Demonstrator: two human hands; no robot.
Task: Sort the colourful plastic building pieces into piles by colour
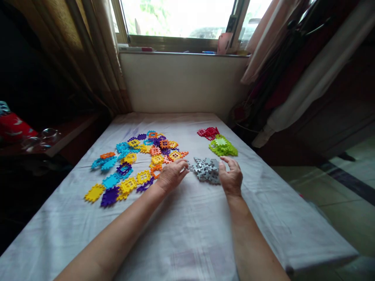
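A pile of grey toothed plastic building pieces (206, 170) lies on the cloth between my two hands. At its left edge, my left hand (172, 175) has thumb and fingers brought together around a small grey piece, mostly hidden by the fingers. My right hand (231, 176) is at the pile's right side, thumb and fingers apart in a curve, the thumb close to or touching the grey pieces. Beyond the pile sit green pieces (224, 146) and, farther back, red pieces (209, 133), each colour heaped together.
Mixed yellow (95, 192), purple (110, 196), blue (111, 180) and orange (108, 155) pieces spread over the table's left half. A pale cloth (187, 242) covers the table. A low wall and window stand behind; curtains hang left, clothes right.
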